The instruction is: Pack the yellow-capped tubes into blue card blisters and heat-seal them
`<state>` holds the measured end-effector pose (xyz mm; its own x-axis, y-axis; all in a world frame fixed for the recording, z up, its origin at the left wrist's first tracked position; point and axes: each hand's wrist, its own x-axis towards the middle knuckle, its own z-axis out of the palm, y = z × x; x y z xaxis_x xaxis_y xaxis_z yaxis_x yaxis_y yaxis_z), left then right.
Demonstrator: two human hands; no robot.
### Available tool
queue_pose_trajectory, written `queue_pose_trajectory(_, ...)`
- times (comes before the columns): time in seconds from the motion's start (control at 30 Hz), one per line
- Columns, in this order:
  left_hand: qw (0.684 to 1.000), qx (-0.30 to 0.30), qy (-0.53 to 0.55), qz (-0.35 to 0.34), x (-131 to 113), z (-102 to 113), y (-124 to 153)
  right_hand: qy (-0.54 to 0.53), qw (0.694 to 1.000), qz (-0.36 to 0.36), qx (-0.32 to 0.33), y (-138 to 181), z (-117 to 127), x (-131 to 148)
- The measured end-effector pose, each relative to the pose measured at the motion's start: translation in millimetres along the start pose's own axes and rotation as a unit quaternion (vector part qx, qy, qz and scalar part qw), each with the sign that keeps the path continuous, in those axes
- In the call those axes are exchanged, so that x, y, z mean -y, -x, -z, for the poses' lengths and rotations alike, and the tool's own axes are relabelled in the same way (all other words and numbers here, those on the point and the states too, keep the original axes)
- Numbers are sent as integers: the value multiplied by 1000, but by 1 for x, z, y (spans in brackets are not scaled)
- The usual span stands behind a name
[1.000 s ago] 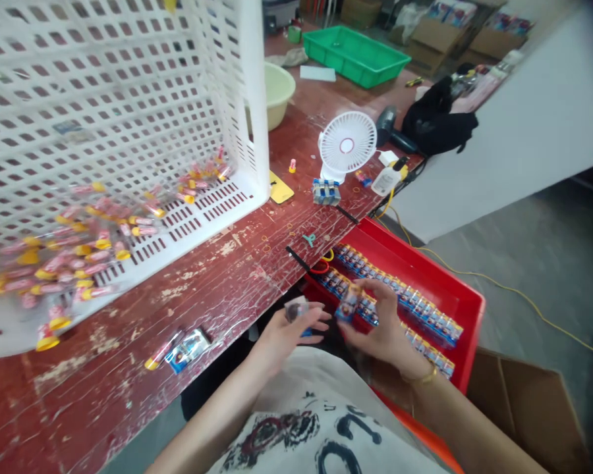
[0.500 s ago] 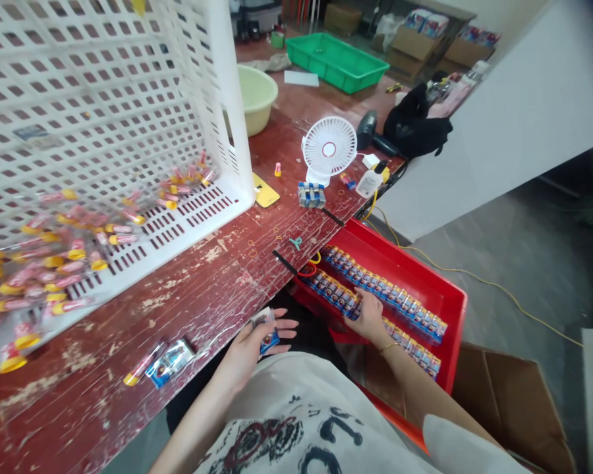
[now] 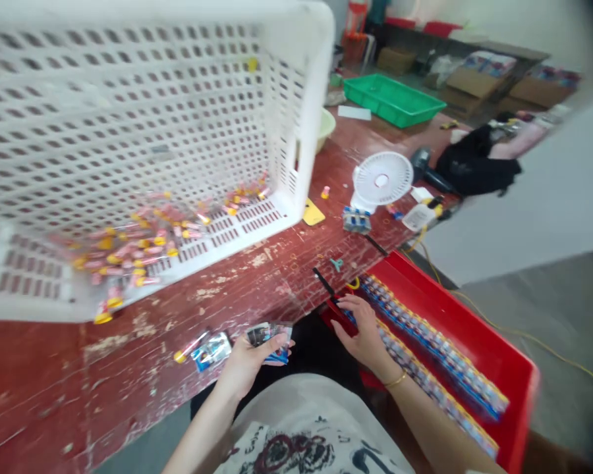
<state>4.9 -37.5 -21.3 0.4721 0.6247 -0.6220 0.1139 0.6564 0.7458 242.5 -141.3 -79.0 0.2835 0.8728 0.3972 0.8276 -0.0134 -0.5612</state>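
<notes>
My left hand (image 3: pixel 250 364) is closed on a small stack of printed packets (image 3: pixel 271 337) at the near edge of the worn red table (image 3: pixel 237 289). My right hand (image 3: pixel 360 329) rests with fingers spread and flat at the near end of the red tray (image 3: pixel 469 329), on its rows of blue packed items (image 3: pixel 425 342). A pink tube with a yellow cap (image 3: pixel 190 346) and another packet (image 3: pixel 212 350) lie on the table just left of my left hand.
A big white perforated crate (image 3: pixel 143 131) lies tilted on the table with several pink, yellow-capped tubes (image 3: pixel 143 243) inside. Behind stand a white desk fan (image 3: pixel 381 179), a green tray (image 3: pixel 393 100), a black bag (image 3: pixel 474 168) and a yellow cable (image 3: pixel 548 339).
The view swung up and left. My right hand moved along the tray's rows to their near-left end. My left hand kept the packets and shifted slightly toward the table.
</notes>
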Motion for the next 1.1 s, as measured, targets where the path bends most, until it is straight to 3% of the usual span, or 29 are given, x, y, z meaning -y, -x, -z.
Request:
queue_pose_trajectory(0.17, 995, -68, 66, -29, -11, 35, 19, -107, 987, 117, 37, -111, -69, 54)
queue_pose_trajectory(0.33, 975, -139, 169, -50, -11, 64, 40, -182, 967, 139, 107, -215, -156, 98)
queue_pose_trajectory(0.47, 966, -179, 172, -78, -7, 74, 47, -229, 956, 117, 139, -256, -218, 139)
queue_pose_trajectory(0.57, 959, -215, 160, -96, -9, 76, 48, -291, 939, 70, 167, -257, -240, 163)
queue_pose_trajectory(0.7, 955, -220, 168, -107, -15, 76, 44, -391, 896, -14, 210, -230, -222, 159)
queue_pose_trajectory(0.77, 959, -203, 169, -101, -16, 74, 39, -438, 865, -43, 242, -208, -193, 148)
queue_pose_trajectory(0.93, 977, -145, 123, -96, -21, 62, 28, -588, 732, -135, 317, -156, -101, 137)
queue_pose_trajectory(0.97, 979, -135, 109, -103, -22, 59, 26, -595, 731, -127, 311, -150, -88, 138)
queue_pose_trajectory(1.1, 983, -110, 62, -134, -26, 48, 24, -530, 803, -6, 273, -143, -57, 145)
